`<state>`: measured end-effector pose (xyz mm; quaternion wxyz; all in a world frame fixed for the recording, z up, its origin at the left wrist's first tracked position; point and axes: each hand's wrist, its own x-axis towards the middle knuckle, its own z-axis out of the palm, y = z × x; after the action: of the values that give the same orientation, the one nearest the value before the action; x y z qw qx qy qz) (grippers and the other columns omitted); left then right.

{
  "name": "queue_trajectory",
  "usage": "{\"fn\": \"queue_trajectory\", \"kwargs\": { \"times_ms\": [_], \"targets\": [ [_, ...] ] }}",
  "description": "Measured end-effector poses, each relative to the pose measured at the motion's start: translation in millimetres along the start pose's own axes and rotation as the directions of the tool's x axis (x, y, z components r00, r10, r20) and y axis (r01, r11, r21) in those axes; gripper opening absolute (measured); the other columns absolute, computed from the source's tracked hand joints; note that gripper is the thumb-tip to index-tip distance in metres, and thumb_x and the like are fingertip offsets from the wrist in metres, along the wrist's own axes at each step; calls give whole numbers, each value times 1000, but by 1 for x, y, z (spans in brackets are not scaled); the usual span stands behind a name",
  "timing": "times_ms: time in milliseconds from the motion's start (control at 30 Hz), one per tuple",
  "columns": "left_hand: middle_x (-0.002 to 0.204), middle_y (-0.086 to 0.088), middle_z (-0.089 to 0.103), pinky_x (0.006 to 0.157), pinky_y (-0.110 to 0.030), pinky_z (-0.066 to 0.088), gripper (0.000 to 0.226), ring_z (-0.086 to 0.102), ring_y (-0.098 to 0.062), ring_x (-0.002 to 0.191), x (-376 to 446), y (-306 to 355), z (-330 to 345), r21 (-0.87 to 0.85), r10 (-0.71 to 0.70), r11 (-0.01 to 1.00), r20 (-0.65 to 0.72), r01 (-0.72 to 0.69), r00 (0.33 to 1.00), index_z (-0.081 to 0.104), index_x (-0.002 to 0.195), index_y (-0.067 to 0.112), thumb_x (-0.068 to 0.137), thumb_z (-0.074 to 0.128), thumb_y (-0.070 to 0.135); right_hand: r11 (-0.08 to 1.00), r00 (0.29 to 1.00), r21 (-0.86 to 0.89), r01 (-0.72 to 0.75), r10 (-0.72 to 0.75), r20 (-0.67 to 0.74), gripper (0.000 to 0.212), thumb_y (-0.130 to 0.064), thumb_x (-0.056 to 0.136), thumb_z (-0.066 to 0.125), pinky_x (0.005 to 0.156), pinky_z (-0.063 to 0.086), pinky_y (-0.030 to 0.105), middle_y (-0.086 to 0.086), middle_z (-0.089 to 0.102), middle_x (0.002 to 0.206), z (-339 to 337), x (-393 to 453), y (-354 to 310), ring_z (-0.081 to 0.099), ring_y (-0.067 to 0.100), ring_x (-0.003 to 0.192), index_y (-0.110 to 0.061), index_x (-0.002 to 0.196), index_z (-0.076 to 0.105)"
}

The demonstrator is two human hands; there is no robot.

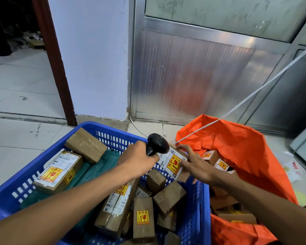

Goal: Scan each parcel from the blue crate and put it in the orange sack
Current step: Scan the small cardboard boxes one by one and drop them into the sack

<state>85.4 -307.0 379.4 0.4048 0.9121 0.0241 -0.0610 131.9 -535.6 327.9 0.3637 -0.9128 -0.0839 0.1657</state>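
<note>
My left hand [137, 159] grips a black handheld scanner [156, 143], its head just above the label of a brown parcel [173, 162]. My right hand [195, 164] holds that parcel by its right side, over the far right corner of the blue crate [113, 134]. Its white label with a yellow fragile sticker faces up. The crate holds several brown cardboard parcels [144, 220] and green plastic mailers [95, 170]. The orange sack [240, 149] stands open right of the crate, with several brown parcels [219, 162] inside.
A white cable [245, 100] runs from the scanner up to the right across the sack. A pale wall pillar [92, 68] and a metal door panel [201, 76] stand behind. Tiled floor [16, 96] stretches left. Paper scraps [295, 171] lie right of the sack.
</note>
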Motion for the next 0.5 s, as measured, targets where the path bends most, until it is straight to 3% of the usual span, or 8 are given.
{"fn": "queue_trajectory", "kwargs": {
  "times_ms": [100,233,367,500],
  "targets": [
    [84,-11,74,75,-47,63,16,68,-27,69,0,0,1,-9,-3,1000,-3,3,1000,63,86,12,90,66,27,1000,1000,24,-8,8,-11,45,-34,95,47,96,54,49,11,54,122,-3,-2,1,55,31,115,-73,109,28],
    [84,-11,74,76,-48,62,16,71,-31,75,-1,-2,1,-18,-12,1000,-10,12,1000,65,89,12,89,66,28,995,999,91,-49,50,-11,38,-47,84,49,74,63,49,16,53,125,-10,-2,1,63,37,106,-65,113,34],
    [85,-11,74,76,-45,60,14,68,-28,70,-1,-6,1,-24,-12,1000,-10,11,1000,65,91,11,90,67,25,990,997,117,-74,72,27,39,-30,102,44,62,62,39,17,51,134,-15,0,1,63,34,110,-47,132,25],
    [84,-8,74,73,-39,59,12,65,-22,67,-2,-8,2,-14,-19,1000,-26,19,999,64,89,13,91,68,25,988,995,121,-101,98,35,46,-22,104,43,59,59,30,13,53,133,-19,1,-2,63,26,104,-22,147,26]
  ]
}}
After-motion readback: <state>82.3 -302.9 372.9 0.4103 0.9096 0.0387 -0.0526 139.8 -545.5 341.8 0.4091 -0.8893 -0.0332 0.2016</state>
